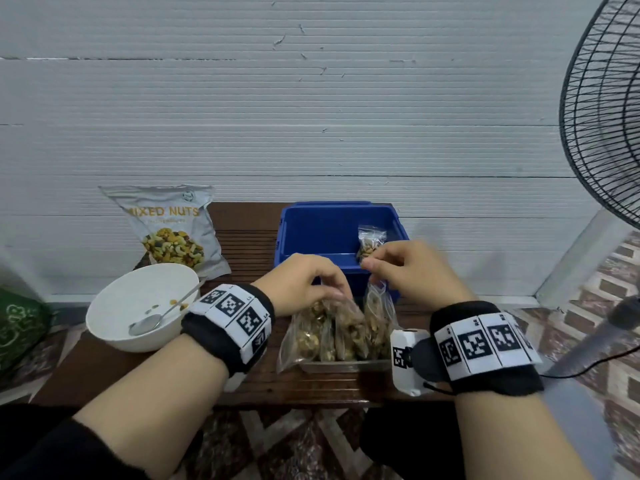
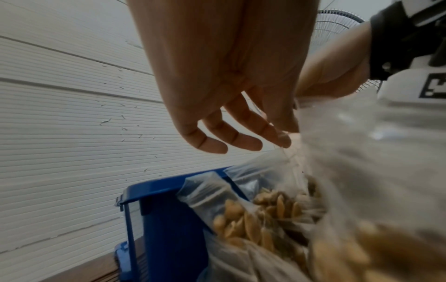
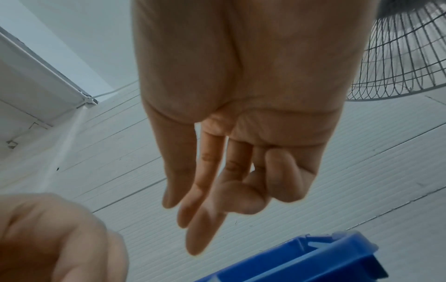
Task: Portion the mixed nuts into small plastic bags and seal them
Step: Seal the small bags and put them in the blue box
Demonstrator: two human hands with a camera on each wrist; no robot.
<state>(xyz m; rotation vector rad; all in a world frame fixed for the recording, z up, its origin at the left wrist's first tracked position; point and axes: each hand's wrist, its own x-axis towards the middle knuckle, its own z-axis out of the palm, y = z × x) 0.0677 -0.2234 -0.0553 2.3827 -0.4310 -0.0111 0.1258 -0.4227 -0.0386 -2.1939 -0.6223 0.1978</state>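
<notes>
Reaching w/ both hands over the filled nut bags [image 1: 341, 332], which stand upright, packed together in a clear tray [image 1: 346, 366] at the front of the wooden bench [image 1: 104, 372]. My left hand [image 1: 304, 284] has its fingertips down at the top edge of one bag; in the left wrist view the thumb and forefinger seem to pinch that plastic, other fingers hanging loosely curled. My right hand [image 1: 412, 268] sits over the rightmost bag's top [image 1: 379, 289], thumb and first fingers close together; can't tell whether they actually grasp it, since the right wrist view shows no plastic between them. One small filled bag [image 1: 370, 242] stands inside the blue bin [image 1: 311, 233] behind the tray, at its right side. Mixed-nuts pouch [image 1: 169, 230] leans on the wall, back left. White bowl [image 1: 114, 306] w/ a spoon [image 1: 152, 322] and a few leftover nuts sits left of my left wrist. Fan [image 1: 606, 116] at far right.
</notes>
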